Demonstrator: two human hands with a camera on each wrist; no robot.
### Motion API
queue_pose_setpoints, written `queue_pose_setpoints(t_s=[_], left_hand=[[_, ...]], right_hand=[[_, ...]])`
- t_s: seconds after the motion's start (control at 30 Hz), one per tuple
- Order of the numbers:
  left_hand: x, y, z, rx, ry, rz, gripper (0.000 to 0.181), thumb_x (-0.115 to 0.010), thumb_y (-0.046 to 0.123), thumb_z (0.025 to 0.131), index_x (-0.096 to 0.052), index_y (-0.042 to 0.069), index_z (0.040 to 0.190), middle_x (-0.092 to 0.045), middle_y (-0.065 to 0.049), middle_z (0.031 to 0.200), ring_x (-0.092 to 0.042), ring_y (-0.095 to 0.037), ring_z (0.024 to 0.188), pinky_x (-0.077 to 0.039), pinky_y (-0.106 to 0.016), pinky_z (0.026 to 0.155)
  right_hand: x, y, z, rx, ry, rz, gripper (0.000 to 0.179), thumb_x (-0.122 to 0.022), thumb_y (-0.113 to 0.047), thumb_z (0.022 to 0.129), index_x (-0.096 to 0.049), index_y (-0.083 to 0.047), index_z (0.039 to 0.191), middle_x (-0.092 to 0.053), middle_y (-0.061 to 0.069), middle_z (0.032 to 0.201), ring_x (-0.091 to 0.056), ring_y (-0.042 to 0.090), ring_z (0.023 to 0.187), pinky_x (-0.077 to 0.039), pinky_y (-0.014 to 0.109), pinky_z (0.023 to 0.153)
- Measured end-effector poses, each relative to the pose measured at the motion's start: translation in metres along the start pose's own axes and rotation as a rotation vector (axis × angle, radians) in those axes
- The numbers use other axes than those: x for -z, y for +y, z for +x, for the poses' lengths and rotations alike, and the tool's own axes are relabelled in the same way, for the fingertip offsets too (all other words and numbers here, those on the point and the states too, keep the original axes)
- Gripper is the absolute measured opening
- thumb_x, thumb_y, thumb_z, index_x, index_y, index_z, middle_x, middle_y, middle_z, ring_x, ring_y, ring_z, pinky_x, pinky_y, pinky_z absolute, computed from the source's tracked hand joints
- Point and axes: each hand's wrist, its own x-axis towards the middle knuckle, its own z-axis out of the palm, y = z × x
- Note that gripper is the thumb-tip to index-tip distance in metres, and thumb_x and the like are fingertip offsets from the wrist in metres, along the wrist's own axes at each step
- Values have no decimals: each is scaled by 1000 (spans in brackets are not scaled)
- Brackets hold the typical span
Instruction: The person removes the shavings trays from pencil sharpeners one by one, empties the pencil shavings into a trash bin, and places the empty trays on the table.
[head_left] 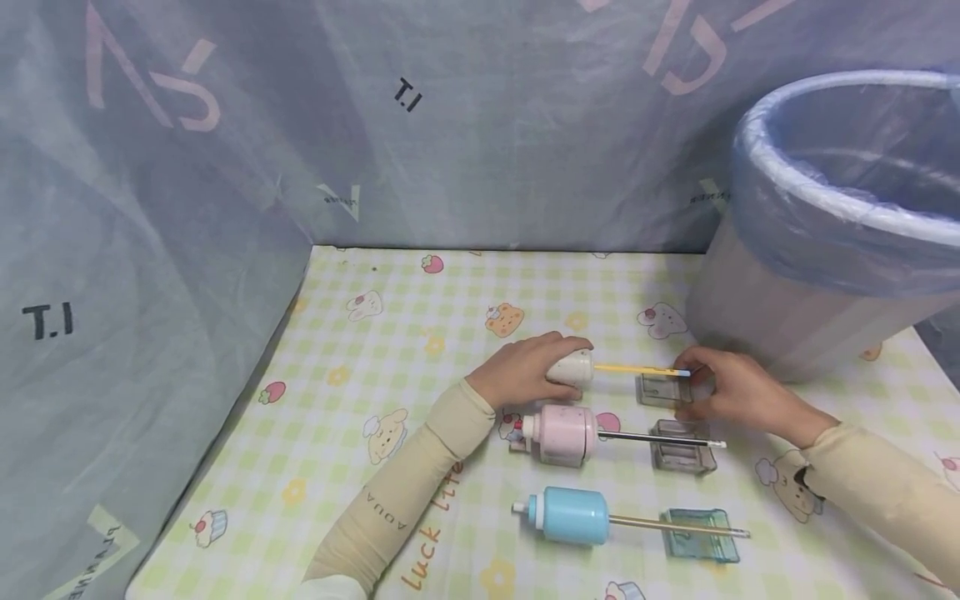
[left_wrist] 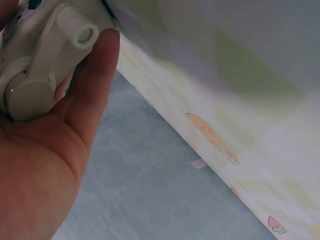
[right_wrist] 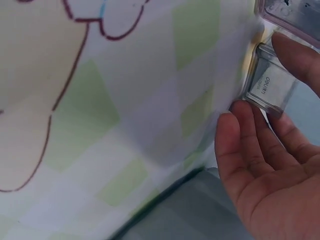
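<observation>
My left hand [head_left: 528,367] grips a white pencil sharpener [head_left: 573,368] lying on the cloth; its crank handle [left_wrist: 72,25] shows in the left wrist view. A yellow pencil [head_left: 633,369] sticks out of it to the right. At the pencil's far end my right hand [head_left: 738,392] holds a small clear shavings drawer [right_wrist: 272,82] between thumb and fingers. Nearer to me lie a pink sharpener [head_left: 564,435] with a black pencil [head_left: 652,437] and a blue sharpener [head_left: 576,516] with a gold pencil [head_left: 645,523].
A greyish clear drawer [head_left: 682,458] and a teal clear drawer [head_left: 701,546] lie beneath the pencils of the pink and blue sharpeners. A large bin [head_left: 772,292] with a bluish liner stands behind my right hand. Grey sheeting [head_left: 510,150] borders the checked tablecloth [head_left: 405,358] at the back and left.
</observation>
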Motion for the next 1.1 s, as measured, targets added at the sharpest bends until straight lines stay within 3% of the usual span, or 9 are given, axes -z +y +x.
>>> queue_pose_setpoints(t_s=[0.77,1.1], left_hand=[[1,4,2,10,-16,-38,70,-72,52,101,-47,27,161,-62,0,140,-62,-9,109,-53,-32,89],[-3,5,-2,29,17,-44,82,-72,56,99,-35,28,167,-56,1,143,-61,-8,103,-53,-31,84]], right_hand=[[1,3,-6,-1,0,-9,62,-101,-31,73,-70,-8,121,-74,9,113,-71,26,97,-55,36,74],[-1,9,-12,75,36,-14,65,-102,-22,69,-70,-4,122,-74,13,116,-73,29,96,-53,32,69]])
